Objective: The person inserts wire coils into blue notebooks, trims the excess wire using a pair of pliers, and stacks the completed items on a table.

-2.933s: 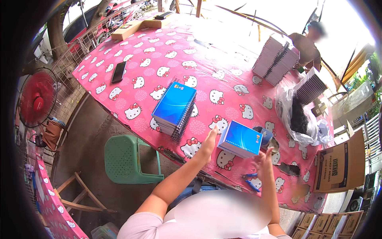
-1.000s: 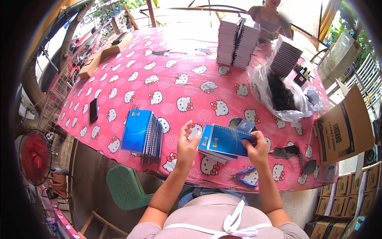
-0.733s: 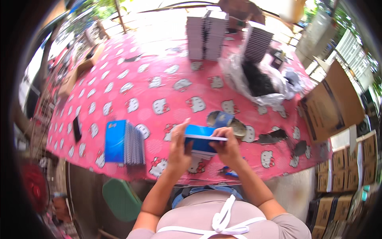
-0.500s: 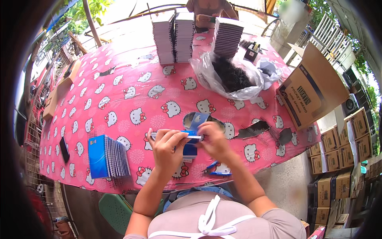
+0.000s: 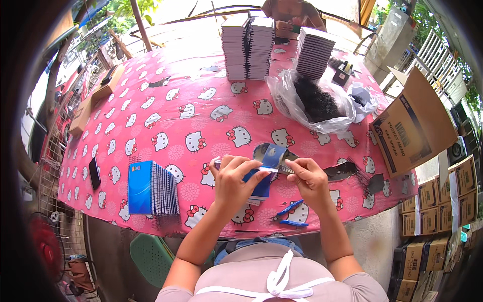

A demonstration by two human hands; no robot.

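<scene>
My left hand (image 5: 235, 177) is closed on a thin blue notebook (image 5: 266, 169), held edge-up above the table. My right hand (image 5: 308, 180) is pinched just beyond the notebook's right end; whatever lies between its fingertips is too small to make out. Beneath my hands lies another blue notebook (image 5: 260, 190), partly covered by the left fingers. Blue-handled pliers (image 5: 294, 222) rest on the table near my right wrist. At the left stands a pile of blue spiral notebooks (image 5: 141, 189) with their wire edges to the right.
A pink patterned tablecloth (image 5: 166, 121) covers the table. Tall notebook stacks (image 5: 260, 50), a plastic bag of black coils (image 5: 317, 103) and an open carton (image 5: 407, 126) stand toward the back and right. A phone (image 5: 94, 173) lies left. Another person (image 5: 294, 12) sits opposite.
The view has shifted, so the table scene sits further right. My right hand has drawn away from the notebook's end to the right; my left hand keeps its hold.
</scene>
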